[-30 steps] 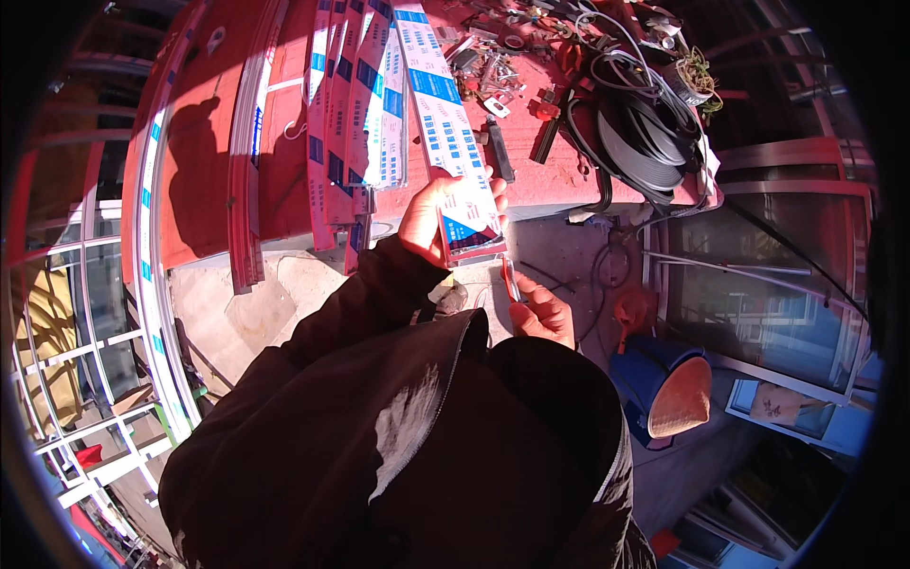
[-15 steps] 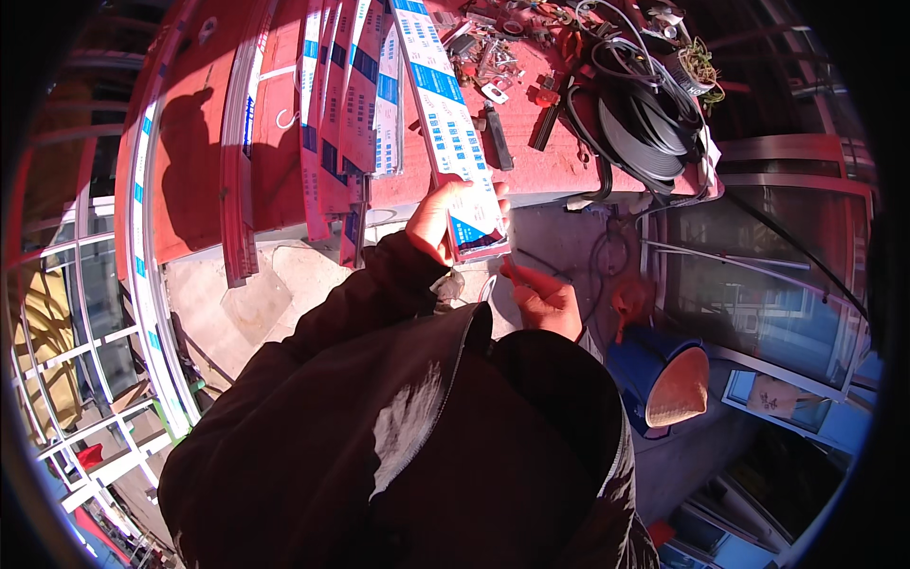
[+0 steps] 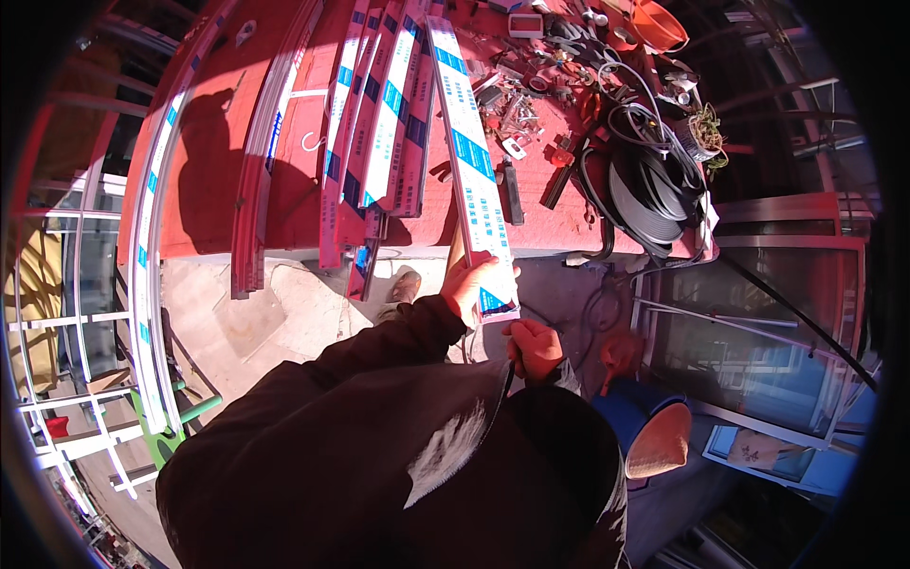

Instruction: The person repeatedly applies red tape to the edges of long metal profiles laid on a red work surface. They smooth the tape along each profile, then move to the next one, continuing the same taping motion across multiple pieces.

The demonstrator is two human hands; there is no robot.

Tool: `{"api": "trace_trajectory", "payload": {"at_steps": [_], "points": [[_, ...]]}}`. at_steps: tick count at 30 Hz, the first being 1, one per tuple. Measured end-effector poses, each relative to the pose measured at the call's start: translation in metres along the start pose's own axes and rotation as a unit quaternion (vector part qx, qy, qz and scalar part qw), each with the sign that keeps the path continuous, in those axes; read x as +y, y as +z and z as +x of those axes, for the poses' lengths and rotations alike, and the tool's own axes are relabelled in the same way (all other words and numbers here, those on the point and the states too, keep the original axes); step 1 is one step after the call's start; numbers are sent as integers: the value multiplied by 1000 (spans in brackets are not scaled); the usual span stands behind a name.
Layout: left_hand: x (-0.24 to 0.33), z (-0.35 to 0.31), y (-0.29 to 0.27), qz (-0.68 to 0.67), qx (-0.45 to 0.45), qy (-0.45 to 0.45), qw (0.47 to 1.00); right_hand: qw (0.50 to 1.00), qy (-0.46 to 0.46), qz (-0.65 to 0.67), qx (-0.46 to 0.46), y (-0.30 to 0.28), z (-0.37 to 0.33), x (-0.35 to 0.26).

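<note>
My left hand is wrapped round the near end of a long, flat profile covered in white and blue printed film. The profile slopes away from me over the red work table, its near end jutting past the edge. Just below and right of that end, my right hand is closed, fingers curled in; whether anything small is inside cannot be seen. Left of the held piece, several similar film-covered profiles lie side by side on the table, some overhanging its front edge.
Small loose hardware and a dark bar lie right of the profile. Beyond are coiled black strips, a potted plant and an orange bowl. Framed glass panels stand at right, near a blue bucket-like container.
The held profile's near end has come toward me, farther past the table edge, with my left hand on it. My right hand has drawn back slightly and curled more tightly. The view has shifted.
</note>
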State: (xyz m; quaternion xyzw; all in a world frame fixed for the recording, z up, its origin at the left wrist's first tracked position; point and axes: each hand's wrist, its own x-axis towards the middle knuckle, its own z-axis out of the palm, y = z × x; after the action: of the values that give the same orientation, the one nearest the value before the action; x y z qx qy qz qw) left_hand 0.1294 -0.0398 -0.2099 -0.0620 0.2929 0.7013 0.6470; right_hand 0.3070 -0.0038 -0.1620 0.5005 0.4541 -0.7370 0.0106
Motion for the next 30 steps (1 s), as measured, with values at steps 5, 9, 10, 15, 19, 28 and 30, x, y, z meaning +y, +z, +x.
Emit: {"api": "trace_trajectory", "payload": {"at_steps": [5, 9, 10, 15, 19, 28, 30], "points": [[-2, 12, -7, -74, -41, -39, 996, 994, 11, 35, -107, -52, -39, 39], [-3, 0, 15, -9, -31, 28, 999, 998, 65, 17, -7, -27, -19, 9], [-8, 4, 13, -17, -32, 22, 999, 998, 14, 46, 28, -10, -14, -7], [-14, 16, 1, -94, -43, -33, 994, 992, 26, 62, -109, -51, -55, 8], [-8, 8, 6, -29, -26, -55, 998, 1000, 11, -8, -15, -41, -27, 9], [-21, 7, 14, -41, 15, 14, 999, 1000, 23, -14, 16, -32, -35, 10], [-22, 12, 6, -1, 11, 17, 1000, 999, -11, -43, 23, -15, -13, 6]]}}
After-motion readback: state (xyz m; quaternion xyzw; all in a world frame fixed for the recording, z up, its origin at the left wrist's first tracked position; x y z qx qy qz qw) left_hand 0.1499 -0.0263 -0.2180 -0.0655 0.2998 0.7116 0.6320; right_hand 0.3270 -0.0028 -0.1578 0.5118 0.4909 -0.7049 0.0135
